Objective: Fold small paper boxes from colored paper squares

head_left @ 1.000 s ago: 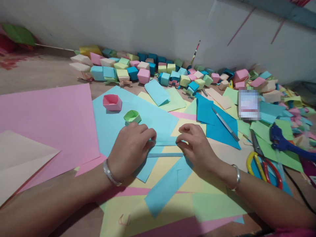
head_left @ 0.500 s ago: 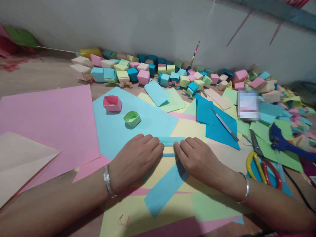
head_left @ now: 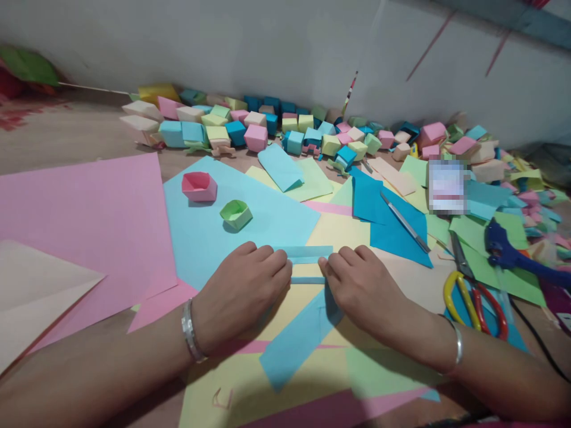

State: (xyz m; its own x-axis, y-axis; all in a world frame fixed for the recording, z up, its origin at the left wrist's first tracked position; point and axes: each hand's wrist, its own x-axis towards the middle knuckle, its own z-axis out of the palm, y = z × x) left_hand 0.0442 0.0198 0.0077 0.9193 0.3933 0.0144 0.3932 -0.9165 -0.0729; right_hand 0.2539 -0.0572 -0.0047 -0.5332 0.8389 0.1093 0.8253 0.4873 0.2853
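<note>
Both hands grip a folded light blue paper strip point(head_left: 307, 253) stretched sideways between them. My left hand point(head_left: 247, 284) is closed on its left end, knuckles up and fingers curled. On the right end my right hand point(head_left: 363, 285) is closed too, with the thumb along the near fold. Fingertips of both hands are partly hidden. Under the hands a flat light blue paper piece point(head_left: 289, 351) lies slantwise on yellow paper. Past my left hand stand a small green paper box point(head_left: 236, 214) and a pink paper box point(head_left: 199, 186), both open on top, on a light blue sheet point(head_left: 191, 244).
Scissors point(head_left: 475, 303) with yellow and red handles lie at the right, beside a blue glue gun point(head_left: 508, 249). A craft knife point(head_left: 404, 223) rests on dark blue paper. Many folded paper boxes point(head_left: 256, 138) line the wall. A large pink sheet point(head_left: 84, 220) covers the left.
My hands have drawn slightly apart along the strip, the right one moving a little to the right. The whole view has shifted slightly. Both hands still hold the strip.
</note>
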